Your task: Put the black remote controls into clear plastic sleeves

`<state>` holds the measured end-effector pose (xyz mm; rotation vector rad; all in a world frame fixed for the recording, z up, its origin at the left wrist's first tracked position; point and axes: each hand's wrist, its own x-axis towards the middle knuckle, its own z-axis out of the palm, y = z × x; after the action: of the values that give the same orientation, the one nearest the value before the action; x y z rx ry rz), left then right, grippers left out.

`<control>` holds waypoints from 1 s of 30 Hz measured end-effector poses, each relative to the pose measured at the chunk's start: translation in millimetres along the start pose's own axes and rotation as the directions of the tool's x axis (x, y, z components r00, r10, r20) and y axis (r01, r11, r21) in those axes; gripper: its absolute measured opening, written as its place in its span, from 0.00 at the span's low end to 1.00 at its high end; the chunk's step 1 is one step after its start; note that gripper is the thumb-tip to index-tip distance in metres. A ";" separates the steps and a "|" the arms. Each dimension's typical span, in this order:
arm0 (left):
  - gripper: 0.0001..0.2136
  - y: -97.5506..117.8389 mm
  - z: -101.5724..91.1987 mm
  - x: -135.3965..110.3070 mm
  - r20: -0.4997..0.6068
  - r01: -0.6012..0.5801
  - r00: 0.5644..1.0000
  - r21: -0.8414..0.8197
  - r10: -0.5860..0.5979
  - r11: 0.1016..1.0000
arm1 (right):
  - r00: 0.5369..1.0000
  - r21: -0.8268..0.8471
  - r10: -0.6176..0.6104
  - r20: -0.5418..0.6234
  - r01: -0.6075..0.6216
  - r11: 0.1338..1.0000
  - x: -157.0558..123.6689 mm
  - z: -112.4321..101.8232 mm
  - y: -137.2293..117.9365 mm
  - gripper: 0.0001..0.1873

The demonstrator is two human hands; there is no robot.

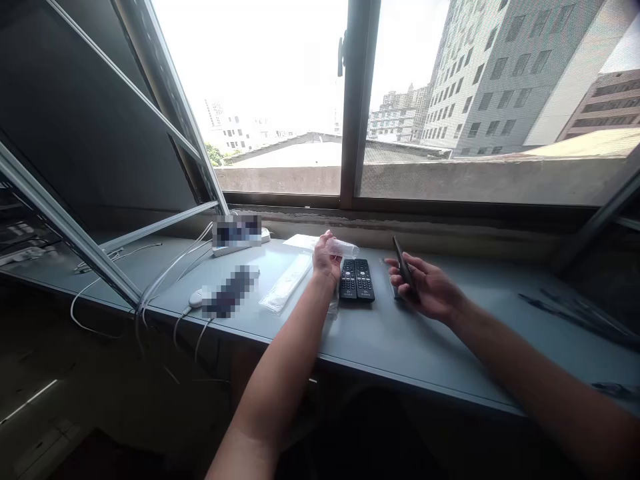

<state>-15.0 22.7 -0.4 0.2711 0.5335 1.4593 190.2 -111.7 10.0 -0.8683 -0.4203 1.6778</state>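
My left hand (327, 259) is closed on a clear plastic sleeve (344, 249), which sticks out to the right of the fingers above the desk. In my right hand (430, 285) is a slim dark remote control (404, 263), tilted up with its edge toward me. Two black remote controls (357, 280) lie side by side on the desk between my hands, buttons up. A stack of clear plastic sleeves (287, 283) lies flat left of my left hand. Something dark and partly covered rests beneath my right hand; its kind is hidden.
The pale desk (400, 360) runs along under a window. At left stand a metal frame (120, 273), white cables (165, 273), a white power strip (240, 245) and a round white charger (196, 298) beside a blurred-out item. Dark cables (580, 317) lie at far right.
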 end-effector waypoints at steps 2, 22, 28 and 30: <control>0.07 -0.2 -0.3 0.5 0.000 -0.003 1.000 0.001 0.003 1.000 | 0.997 -0.025 0.021 -0.068 -0.022 0.999 1.3 0.1 0.5 0.12; 0.07 0.1 0.7 -0.4 -0.020 -0.005 1.000 0.002 0.005 1.000 | 0.973 -0.341 -0.194 0.127 0.227 0.912 6.1 -7.1 15.3 0.13; 0.07 0.1 1.7 -2.5 -0.006 -0.006 1.000 -0.009 0.006 1.000 | 0.906 -0.387 -0.326 0.271 0.413 0.825 11.1 -11.3 19.1 0.22; 0.06 0.5 2.2 -3.4 -0.006 0.003 1.000 -0.009 -0.004 1.000 | 0.889 -0.433 -0.343 0.302 0.448 0.782 12.5 -12.5 20.5 0.24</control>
<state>-14.4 19.7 2.3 0.2587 0.5325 1.4592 184.4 -108.0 -16.1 -0.8891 -1.1403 1.2748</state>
